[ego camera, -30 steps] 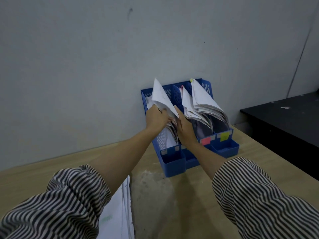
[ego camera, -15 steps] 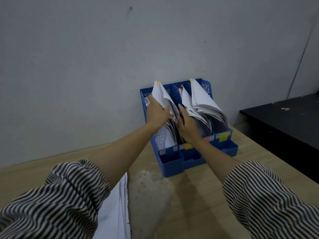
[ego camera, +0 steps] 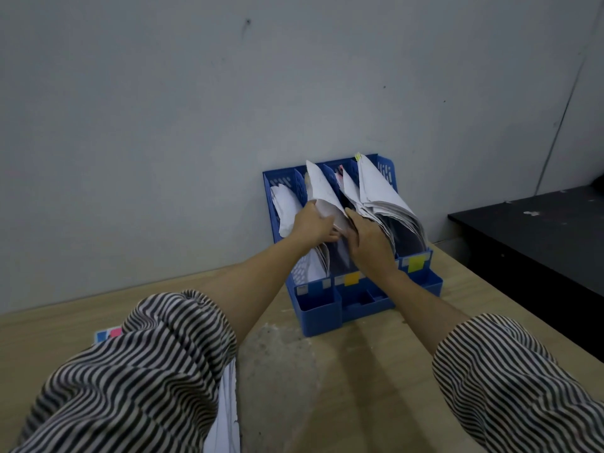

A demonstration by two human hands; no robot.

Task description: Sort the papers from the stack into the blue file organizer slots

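Your left hand (ego camera: 315, 222) grips a white sheet (ego camera: 322, 194) standing tilted in the blue file organizer (ego camera: 322, 310), second slot from the left. Your right hand (ego camera: 369, 243), fingers straight, presses neighbouring papers (ego camera: 385, 204) rightward. The remaining stack (ego camera: 225, 416) lies on the worktop (ego camera: 343, 387), nearer your left arm.

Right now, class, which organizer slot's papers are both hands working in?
The second slot from the left, labelled orange. The left hand grips its sheets; other slots go untouched.

A plain grey wall (ego camera: 196, 109) rises behind the pale wooden counter (ego camera: 376, 371); a black surface (ego camera: 539, 230) stands right; dim light.
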